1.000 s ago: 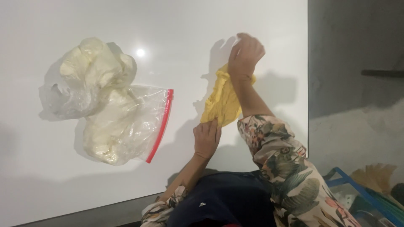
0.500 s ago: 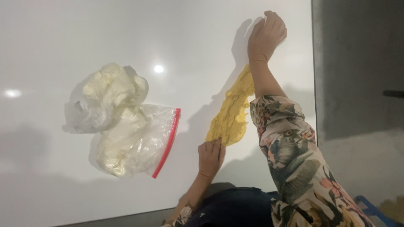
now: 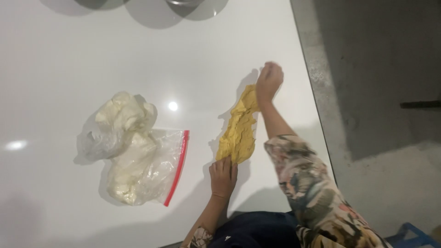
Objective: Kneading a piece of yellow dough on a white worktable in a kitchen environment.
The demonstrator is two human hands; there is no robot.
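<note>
- Far left of both hands, well apart from them: one clear zip bag [image 3: 147, 172] with a red seal strip, lying flat on the white table [image 3: 69, 55]; it holds pale cream dough, and its mouth faces the left hand. Judged: set aside, out of the working area.
- Touching the bag's upper left: one crumpled clear plastic wrap [image 3: 117, 124] around a second pale lump. Count: two pale portions, two plastic coverings.
- Left hand [image 3: 223, 176]: palm down, fingers closed on the near end of the yellow dough [image 3: 239, 128], pressing it onto the table. Judged: serves as the anchor.
- Yellow dough: one piece, drawn into a long ragged strip between the two hands, lying on the table.
- Right hand [image 3: 268, 81]: fingers curled tight around the far end of the strip, arm extended away from the body. Judged: grip placed to hold the strip at length.
- Beyond the right hand: table edge, then grey floor [image 3: 376, 69].
- Count: two hands, both on the one yellow piece.
</note>
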